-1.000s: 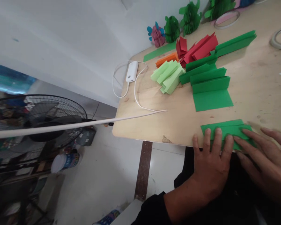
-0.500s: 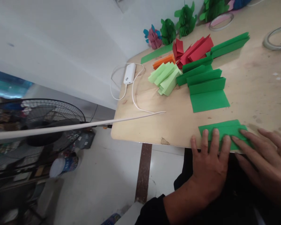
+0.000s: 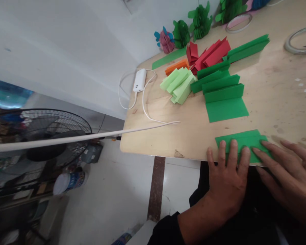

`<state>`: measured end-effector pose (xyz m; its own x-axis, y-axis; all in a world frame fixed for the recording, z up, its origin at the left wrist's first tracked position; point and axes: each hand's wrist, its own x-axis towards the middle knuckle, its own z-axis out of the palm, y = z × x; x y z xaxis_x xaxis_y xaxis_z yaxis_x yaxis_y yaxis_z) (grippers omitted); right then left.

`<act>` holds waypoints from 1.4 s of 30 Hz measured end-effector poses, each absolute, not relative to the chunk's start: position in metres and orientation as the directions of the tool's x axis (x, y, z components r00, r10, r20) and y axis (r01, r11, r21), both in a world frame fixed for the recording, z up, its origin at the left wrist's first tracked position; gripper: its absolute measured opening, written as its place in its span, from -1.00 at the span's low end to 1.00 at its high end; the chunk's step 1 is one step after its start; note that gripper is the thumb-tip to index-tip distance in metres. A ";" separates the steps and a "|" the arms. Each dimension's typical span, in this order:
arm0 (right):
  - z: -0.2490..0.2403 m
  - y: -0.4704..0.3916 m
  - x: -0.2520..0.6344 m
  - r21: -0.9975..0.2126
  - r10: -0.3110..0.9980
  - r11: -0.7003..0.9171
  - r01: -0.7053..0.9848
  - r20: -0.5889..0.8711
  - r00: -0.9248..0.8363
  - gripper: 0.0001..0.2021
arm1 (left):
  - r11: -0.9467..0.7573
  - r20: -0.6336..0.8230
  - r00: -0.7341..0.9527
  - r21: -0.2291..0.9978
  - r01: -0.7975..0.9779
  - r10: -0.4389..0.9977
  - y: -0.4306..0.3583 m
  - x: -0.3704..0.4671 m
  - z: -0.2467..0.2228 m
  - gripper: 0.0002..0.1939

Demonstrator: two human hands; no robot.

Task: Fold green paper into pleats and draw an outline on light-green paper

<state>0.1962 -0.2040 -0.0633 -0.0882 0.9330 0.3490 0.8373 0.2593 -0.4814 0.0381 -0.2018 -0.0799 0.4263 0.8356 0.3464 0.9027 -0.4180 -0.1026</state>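
While both palms lie flat, I see the left hand (image 3: 228, 182) and right hand (image 3: 289, 177) spread wide, fingertips pressing the green folded paper (image 3: 241, 141) at the table (image 3: 168, 139) edge.

The left hand (image 3: 228, 185) edges slightly toward the table's near corner on the green sheet (image 3: 241, 142); the view drifts right.

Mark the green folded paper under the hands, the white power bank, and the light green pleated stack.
green folded paper (image 3: 242, 137): head view, bare upper flap.
white power bank (image 3: 139, 80): head view, middle of its casing.
light green pleated stack (image 3: 180, 84): head view, centre folds.
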 end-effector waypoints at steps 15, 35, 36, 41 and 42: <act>-0.062 -0.205 0.195 -0.496 0.937 0.246 0.832 0.340 -0.075 -0.60 | -0.428 0.352 0.434 -0.100 0.898 0.829 -0.202 0.037 -0.080 -0.44; -0.064 -0.215 0.196 -0.465 0.928 0.244 0.851 0.365 -0.067 -0.43 | -0.424 0.361 0.427 -0.092 0.901 0.829 -0.201 0.038 -0.080 -0.49; -0.063 -0.214 0.195 -0.454 0.923 0.251 0.855 0.377 -0.071 -0.43 | -0.424 0.363 0.426 -0.090 0.901 0.829 -0.201 0.038 -0.080 -0.49; -0.065 -0.208 0.193 -0.416 0.919 0.305 0.857 0.363 -0.151 -0.45 | -0.428 0.340 0.438 -0.110 0.897 0.832 -0.201 0.037 -0.079 -0.48; -0.067 -0.209 0.195 -0.424 0.923 0.302 0.854 0.354 -0.150 -0.46 | -0.430 0.336 0.441 -0.112 0.896 0.832 -0.201 0.037 -0.078 -0.48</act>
<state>0.1953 -0.2091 -0.0665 -0.1503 0.9232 0.3537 0.8539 0.3015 -0.4243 0.0371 -0.2013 -0.0782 0.4412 0.8321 0.3361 0.8960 -0.4298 -0.1119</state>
